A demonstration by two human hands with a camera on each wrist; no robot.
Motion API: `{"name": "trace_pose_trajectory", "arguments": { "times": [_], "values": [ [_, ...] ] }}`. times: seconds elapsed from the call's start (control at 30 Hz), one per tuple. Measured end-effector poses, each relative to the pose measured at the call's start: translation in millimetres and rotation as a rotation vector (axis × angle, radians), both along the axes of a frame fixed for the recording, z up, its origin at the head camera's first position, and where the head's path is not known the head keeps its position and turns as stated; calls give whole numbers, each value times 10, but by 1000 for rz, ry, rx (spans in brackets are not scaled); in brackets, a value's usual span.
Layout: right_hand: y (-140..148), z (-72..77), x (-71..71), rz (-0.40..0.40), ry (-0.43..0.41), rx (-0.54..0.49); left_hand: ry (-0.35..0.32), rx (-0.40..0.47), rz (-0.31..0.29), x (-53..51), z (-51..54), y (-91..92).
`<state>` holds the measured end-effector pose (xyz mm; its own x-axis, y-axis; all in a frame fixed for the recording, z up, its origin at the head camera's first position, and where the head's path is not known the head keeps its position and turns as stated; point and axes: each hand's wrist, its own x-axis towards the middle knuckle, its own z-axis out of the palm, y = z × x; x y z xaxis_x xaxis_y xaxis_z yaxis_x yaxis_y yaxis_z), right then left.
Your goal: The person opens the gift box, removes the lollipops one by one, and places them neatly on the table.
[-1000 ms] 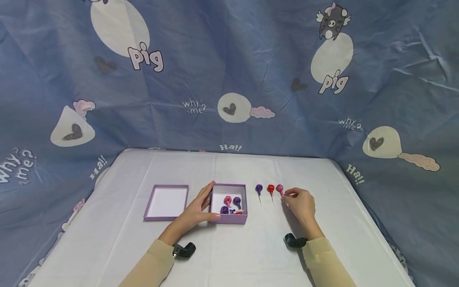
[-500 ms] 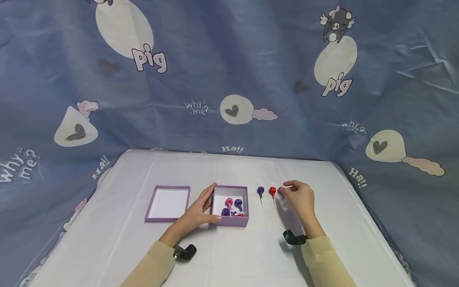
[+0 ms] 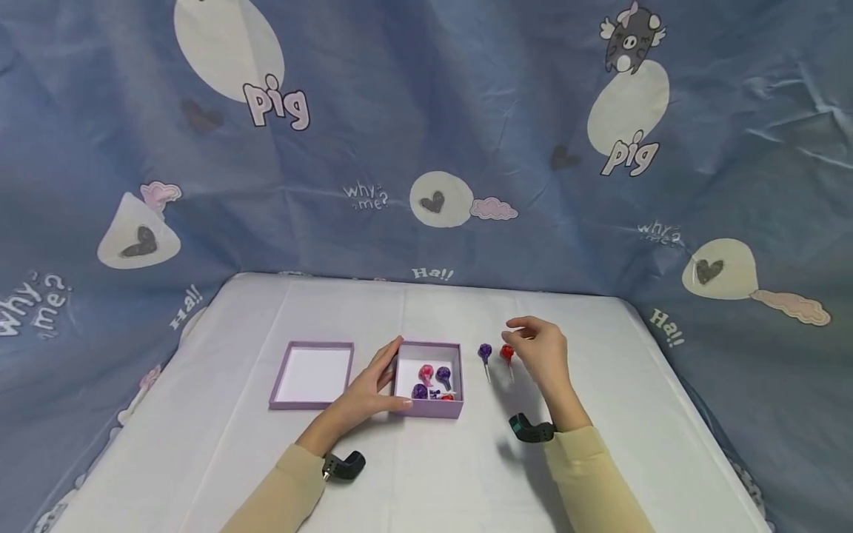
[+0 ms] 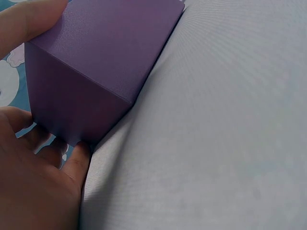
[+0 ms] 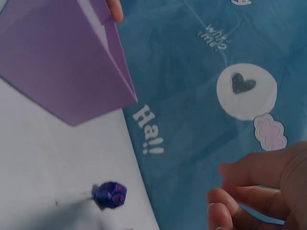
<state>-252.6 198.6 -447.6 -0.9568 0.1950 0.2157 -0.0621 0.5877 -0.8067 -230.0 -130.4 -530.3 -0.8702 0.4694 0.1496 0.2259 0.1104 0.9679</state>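
Observation:
Around the left side of a purple open-topped box my left hand grips, thumb at the near corner and fingers along the side; the left wrist view shows the box from outside. Inside lie a pink lollipop, purple ones and part of a red one. Right of the box, a purple lollipop and a red lollipop lie on the cloth. Just above the red one is my right hand, fingers loosely bent, nothing visible between them in the right wrist view.
A shallow purple-rimmed lid with a white inside lies left of my left hand. White cloth covers the table, and a blue printed curtain hangs behind its far edge.
My right hand has moved left and away from me, from the pink lollipop to above the red one. That pink lollipop is out of sight. My left hand stays on the box.

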Motion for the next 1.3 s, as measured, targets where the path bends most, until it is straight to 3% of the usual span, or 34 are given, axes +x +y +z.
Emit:
{"name": "trace_pose_trajectory", "arguments": {
  "times": [0.33, 0.77, 1.3],
  "values": [
    [-170, -32, -3, 59, -19, -50, 21, 3, 1, 6, 2, 2],
    [-395, -96, 36, 150, -13, -22, 11, 16, -3, 5, 10, 17],
    [-685, -55, 156, 257, -4, 8, -7, 0, -2, -6, -1, 3]
  ]
}}
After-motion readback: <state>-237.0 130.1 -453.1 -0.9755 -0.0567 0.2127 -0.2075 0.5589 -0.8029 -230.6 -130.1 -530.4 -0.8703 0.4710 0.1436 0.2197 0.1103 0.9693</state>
